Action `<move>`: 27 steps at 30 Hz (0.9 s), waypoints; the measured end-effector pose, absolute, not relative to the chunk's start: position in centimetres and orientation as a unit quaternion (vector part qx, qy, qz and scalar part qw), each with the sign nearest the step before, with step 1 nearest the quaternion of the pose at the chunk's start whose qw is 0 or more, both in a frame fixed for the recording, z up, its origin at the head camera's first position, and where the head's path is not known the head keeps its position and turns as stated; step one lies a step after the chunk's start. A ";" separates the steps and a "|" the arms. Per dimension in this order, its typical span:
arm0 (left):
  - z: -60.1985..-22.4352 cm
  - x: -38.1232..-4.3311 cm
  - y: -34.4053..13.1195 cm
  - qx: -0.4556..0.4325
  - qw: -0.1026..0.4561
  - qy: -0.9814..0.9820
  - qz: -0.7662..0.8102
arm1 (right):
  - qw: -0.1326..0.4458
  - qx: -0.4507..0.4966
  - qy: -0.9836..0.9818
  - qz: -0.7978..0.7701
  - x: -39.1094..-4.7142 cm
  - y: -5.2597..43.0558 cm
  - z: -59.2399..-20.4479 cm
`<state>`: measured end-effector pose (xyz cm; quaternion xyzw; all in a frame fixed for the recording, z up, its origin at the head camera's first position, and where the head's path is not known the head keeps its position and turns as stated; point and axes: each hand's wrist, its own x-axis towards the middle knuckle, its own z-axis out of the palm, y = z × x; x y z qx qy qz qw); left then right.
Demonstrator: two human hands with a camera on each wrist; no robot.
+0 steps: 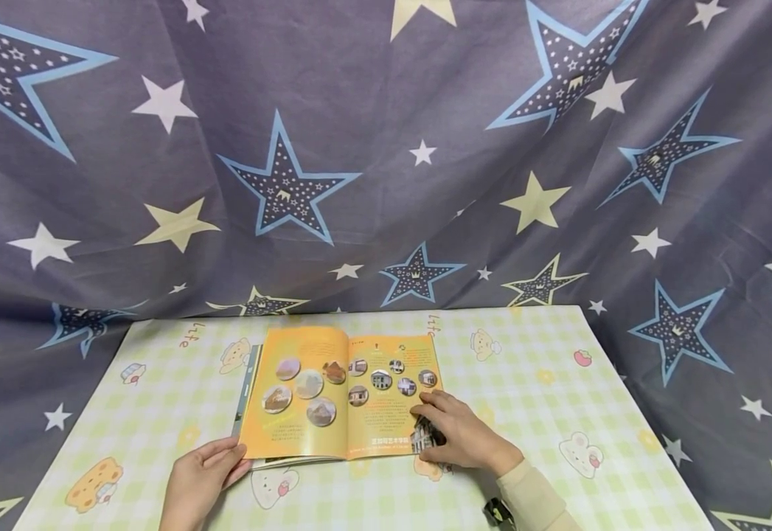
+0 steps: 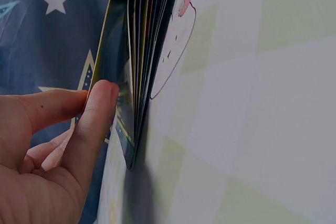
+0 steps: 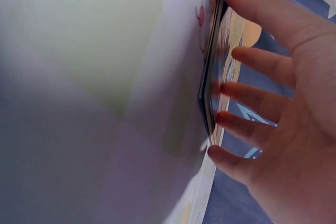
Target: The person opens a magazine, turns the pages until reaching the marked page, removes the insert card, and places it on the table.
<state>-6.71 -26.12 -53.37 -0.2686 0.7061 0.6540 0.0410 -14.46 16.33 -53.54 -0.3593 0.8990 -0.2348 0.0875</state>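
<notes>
An open magazine with orange pages and round building photos lies on the table. My left hand pinches its left page near the lower outer corner, between thumb and finger. In the left wrist view that page stands lifted away from the stack of pages under it. My right hand rests at the lower right corner of the right page, over a dark building photo. Seen from the right wrist, the spread fingertips touch the magazine's edge.
A green-and-white checked tablecloth with cartoon prints covers the table. Behind and on both sides hangs a dark grey curtain patterned with stars. A dark band shows by the right sleeve.
</notes>
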 end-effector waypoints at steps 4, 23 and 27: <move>-53.5 -6.7 -26.3 -0.263 0.044 0.718 0.643 | 0.089 -0.365 0.894 -0.245 -14.5 16.5 -53.3; -52.4 -7.5 -24.9 -0.231 0.017 0.742 0.629 | -0.074 -0.310 0.884 -0.341 -14.7 17.6 -53.1; -51.9 -7.9 -23.5 -0.188 0.015 0.737 0.649 | -0.127 -0.298 0.881 -0.344 -14.7 17.0 -53.1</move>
